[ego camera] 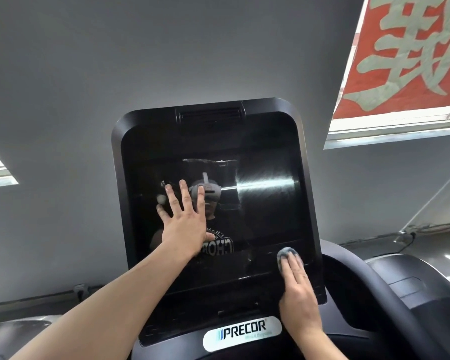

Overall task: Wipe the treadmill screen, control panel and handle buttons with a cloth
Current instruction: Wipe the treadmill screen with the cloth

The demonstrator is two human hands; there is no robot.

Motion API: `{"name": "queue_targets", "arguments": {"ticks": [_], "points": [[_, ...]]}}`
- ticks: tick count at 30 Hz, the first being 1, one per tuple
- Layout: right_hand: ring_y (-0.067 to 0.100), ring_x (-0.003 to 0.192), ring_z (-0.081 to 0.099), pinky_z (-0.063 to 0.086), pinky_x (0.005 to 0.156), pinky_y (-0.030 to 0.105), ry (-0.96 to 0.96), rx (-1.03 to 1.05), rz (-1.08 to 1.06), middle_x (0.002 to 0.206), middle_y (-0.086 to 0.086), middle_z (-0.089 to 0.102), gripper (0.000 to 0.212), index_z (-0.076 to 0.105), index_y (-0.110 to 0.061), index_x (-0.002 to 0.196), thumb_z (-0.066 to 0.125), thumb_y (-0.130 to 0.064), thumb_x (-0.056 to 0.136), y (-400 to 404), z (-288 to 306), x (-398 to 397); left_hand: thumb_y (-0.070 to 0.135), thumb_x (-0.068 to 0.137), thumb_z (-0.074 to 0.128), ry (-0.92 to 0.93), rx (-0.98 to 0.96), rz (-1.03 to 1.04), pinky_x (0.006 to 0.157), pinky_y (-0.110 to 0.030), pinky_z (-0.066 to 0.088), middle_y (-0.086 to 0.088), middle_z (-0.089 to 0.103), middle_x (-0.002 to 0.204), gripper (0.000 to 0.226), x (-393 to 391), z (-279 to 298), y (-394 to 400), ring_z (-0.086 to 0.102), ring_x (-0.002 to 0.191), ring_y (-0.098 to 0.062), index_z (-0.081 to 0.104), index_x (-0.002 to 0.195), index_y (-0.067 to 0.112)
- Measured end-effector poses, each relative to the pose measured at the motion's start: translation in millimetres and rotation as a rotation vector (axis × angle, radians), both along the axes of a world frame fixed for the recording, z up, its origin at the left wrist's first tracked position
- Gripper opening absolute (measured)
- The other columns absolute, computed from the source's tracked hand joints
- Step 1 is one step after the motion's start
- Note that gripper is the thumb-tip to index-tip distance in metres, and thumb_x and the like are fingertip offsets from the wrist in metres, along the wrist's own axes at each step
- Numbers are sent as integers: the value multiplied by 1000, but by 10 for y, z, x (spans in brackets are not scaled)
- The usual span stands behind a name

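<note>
Two hands met the dark treadmill screen [257, 152]: the left hand [186, 222] lay flat with fingers spread, while the right hand [300, 294] pressed a grey cloth [286, 253], apparently with straight fingers, near its lower right corner.

Grey wall [166, 48], red banner [411, 55] in the right window [390, 126], floor cable [405, 237].

Treadmill screen [265, 203]: black, glossy, upright, tilted back, dark and reflective. Grey cloth [286, 254]: bunched, pressed against screen's lower right corner.
</note>
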State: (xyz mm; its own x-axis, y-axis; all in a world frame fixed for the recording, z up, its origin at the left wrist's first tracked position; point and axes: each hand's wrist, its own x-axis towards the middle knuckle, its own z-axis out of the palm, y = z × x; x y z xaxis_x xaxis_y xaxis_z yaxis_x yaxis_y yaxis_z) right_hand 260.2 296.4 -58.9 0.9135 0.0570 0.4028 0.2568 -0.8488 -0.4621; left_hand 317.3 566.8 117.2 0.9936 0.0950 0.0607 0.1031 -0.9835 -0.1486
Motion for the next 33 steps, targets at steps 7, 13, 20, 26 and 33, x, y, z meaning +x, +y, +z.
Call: {"name": "queue_targets", "arguments": {"ticks": [7,13,20,26,33], "points": [[23,154,37,32,124,36,-118,-174,263,161,5,46,82,54,-10,150,47,14,72,0,62,-71,79,84,58,-1,-5,-5,119,-77,16,-33,-45,154,134,2,-5,-3,-32,144,-62,-35,156,14],[30,156,28,27,127,38,-14,-97,99,164,14,41,101,49,-1,153,59,22,56,411,33,-190,79,83,57,-5,-6,6,119,-77,16,-33,-45,155,134,5,-9,1,-32,144,-62,-34,156,15],[29,154,36,32,121,42,-89,-62,-12,161,11,43,98,48,-2,152,59,31,60,29,136,80,77,85,58,7,-11,6,120,-77,15,-32,-46,154,133,-7,14,-3,-34,144,-61,-36,155,15],[24,153,39,30,122,40,-184,-281,275,159,7,49,76,59,-10,147,37,4,76,-7,85,82,75,86,59,8,-28,-3,120,-77,14,-32,-46,154,132,-13,10,-4,-35,144,-60,-37,155,16],[30,153,38,29,121,40,-192,-260,228,161,14,47,80,54,-3,150,41,10,72,196,83,-12,75,86,59,12,-52,0,120,-77,12,-30,-49,152,132,-6,2,5,-38,142,-58,-38,154,17]]}}
